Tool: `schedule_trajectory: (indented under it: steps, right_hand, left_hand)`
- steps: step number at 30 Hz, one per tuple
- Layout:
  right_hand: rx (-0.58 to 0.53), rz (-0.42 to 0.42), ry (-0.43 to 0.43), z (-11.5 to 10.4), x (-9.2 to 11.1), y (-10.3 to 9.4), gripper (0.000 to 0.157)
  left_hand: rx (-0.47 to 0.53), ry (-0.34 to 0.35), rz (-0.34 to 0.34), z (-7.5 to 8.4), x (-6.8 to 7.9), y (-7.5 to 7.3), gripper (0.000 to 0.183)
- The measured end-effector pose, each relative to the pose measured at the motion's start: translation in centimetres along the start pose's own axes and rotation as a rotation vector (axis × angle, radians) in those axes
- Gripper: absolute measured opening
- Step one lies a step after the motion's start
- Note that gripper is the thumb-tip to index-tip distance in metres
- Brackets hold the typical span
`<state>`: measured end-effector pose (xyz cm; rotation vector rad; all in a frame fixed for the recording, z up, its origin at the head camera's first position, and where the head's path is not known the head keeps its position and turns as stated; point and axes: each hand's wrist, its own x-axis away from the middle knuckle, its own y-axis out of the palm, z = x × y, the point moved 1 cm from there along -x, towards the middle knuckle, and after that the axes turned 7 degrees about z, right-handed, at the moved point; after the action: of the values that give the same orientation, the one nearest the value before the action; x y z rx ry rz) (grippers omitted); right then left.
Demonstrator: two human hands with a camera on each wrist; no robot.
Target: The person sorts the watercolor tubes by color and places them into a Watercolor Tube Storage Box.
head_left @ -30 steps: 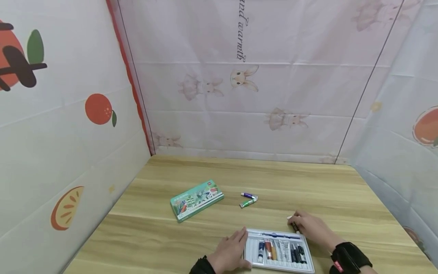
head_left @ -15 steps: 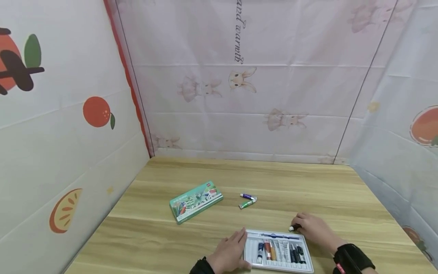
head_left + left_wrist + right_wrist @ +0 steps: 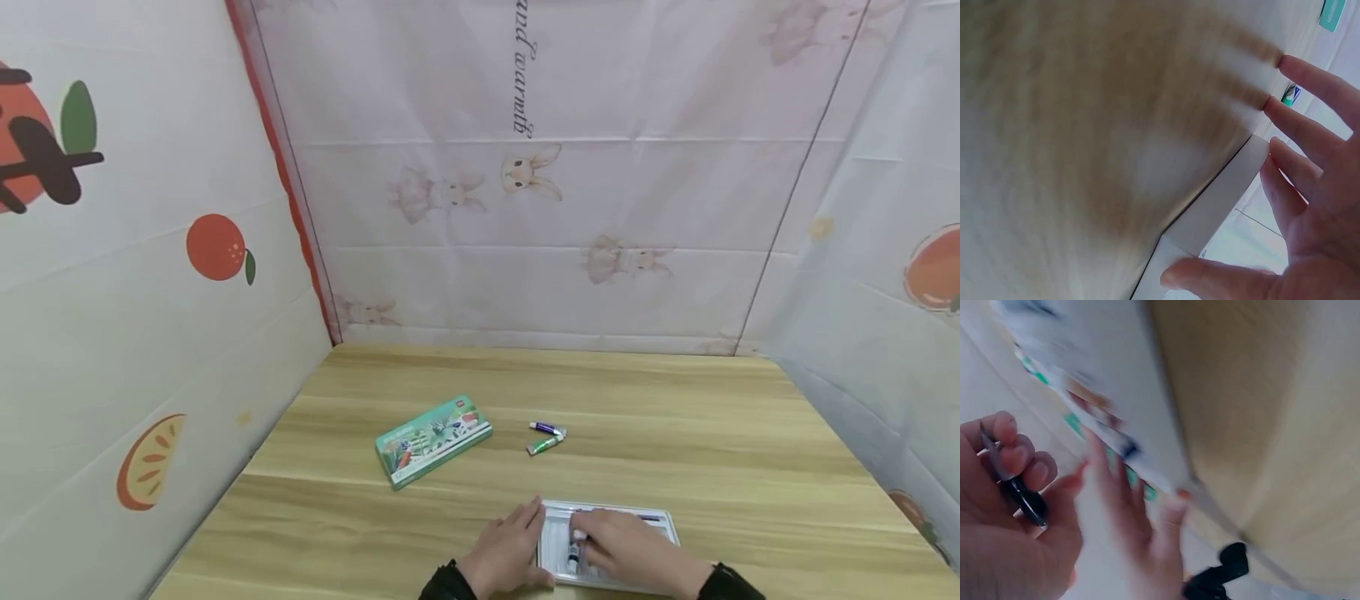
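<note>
A white plastic tray (image 3: 551,533) of paint tubes lies near the front of the table. My left hand (image 3: 506,546) rests along its left end, fingers fairly straight; in the left wrist view the thumb and fingertips touch the tray's side wall (image 3: 1216,200). Over the tray, my right hand (image 3: 637,550) grips a small black-and-silver paint tube (image 3: 1024,500) in curled fingers, its white cap showing in the head view. A blue-banded paint tube (image 3: 573,557) lies in the tray just below those fingers. Most other tubes are hidden beneath the right hand.
Behind the tray, a purple paint tube (image 3: 546,427) and a green paint tube (image 3: 545,446) lie loose on the table. A flat green illustrated box (image 3: 433,442) lies farther left. Fabric walls (image 3: 480,292) border the table at the back and sides.
Carrying the dark tube, my right hand has moved left from the table beside the tray's far right corner to above the tray. My left hand stays at the tray's left end.
</note>
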<state>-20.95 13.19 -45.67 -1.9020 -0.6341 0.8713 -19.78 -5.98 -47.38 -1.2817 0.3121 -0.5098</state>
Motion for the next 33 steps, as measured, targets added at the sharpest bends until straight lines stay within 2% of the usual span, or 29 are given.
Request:
schedule_trajectory:
  steps: [3, 6, 9, 13, 17, 24, 27, 30, 33]
  right_hand:
    - [-0.002, -0.036, -0.057, -0.6, -0.2, 1.1, 0.016]
    - [-0.021, -0.081, -0.052, -0.4, 0.3, 1.4, 0.017]
    - [-0.008, -0.063, -0.067, -0.1, 0.6, 1.2, 0.014]
    - [0.016, -0.01, -0.116, 0.4, 0.7, 0.8, 0.017]
    - [0.0, -0.007, -0.13, 0.7, 0.9, 0.8, 0.019]
    - [-0.008, -0.052, -0.064, 0.5, 0.3, 0.9, 0.015]
    - [-0.031, -0.035, -0.03, 0.5, 0.4, 0.9, 0.014]
    - [-0.094, 0.013, 0.04, 0.5, 0.8, 0.5, 0.015]
    - [-0.166, 0.042, 0.145, 0.6, 1.1, -0.3, 0.014]
  left_hand:
    - [-0.008, 0.01, 0.0, 0.0, 0.0, -0.2, 0.084]
    - [0.014, -0.002, -0.019, 0.3, -0.1, 0.0, 0.084]
    - [0.023, -0.014, -0.023, 0.4, -0.1, 0.0, 0.084]
    - [0.015, -0.029, -0.022, 0.3, -0.3, -0.2, 0.084]
    - [0.017, -0.033, -0.035, 0.2, -0.4, -0.2, 0.083]
    - [0.007, -0.038, -0.023, 0.2, -0.4, -0.7, 0.083]
    - [0.0, -0.032, -0.016, 0.2, -0.4, -0.7, 0.083]
    - [0.001, -0.027, -0.023, 0.2, -0.4, -0.6, 0.083]
    - [0.018, -0.044, -0.04, 0.3, -0.3, -0.5, 0.084]
